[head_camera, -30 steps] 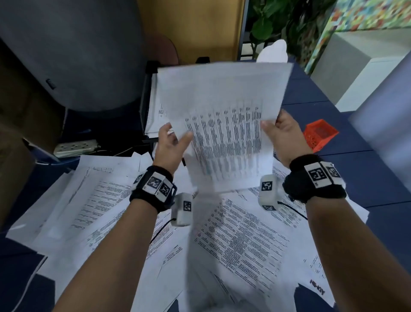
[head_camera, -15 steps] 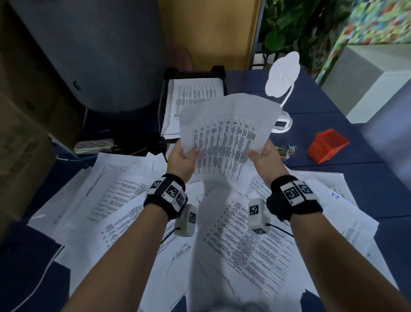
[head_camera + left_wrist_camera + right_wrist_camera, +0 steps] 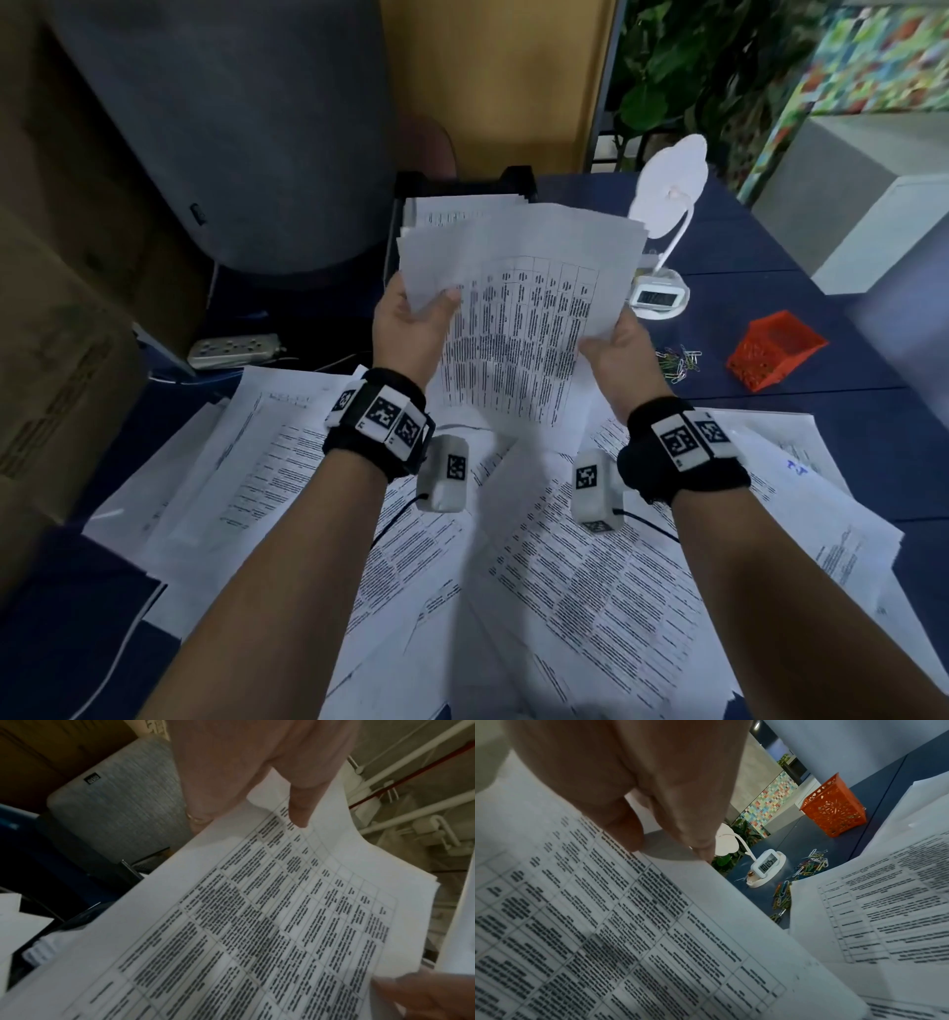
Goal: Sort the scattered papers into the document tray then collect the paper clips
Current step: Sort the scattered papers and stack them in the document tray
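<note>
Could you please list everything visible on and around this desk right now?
held sheets: a few, white with a printed table, lifted in front of the tray
document tray: one, black, far end of the desk, papers inside
scattered papers: many, white, spread over the near desk
paper clips: a loose pile, mixed colours, right of the papers
basket: one, orange, right of the clips
desk lamp: one, white, with a clock in its base, beside the tray
power strip: one, pale, far left
desk: one, dark blue
left hand: grips the sheets' left edge
right hand: grips their right edge
</note>
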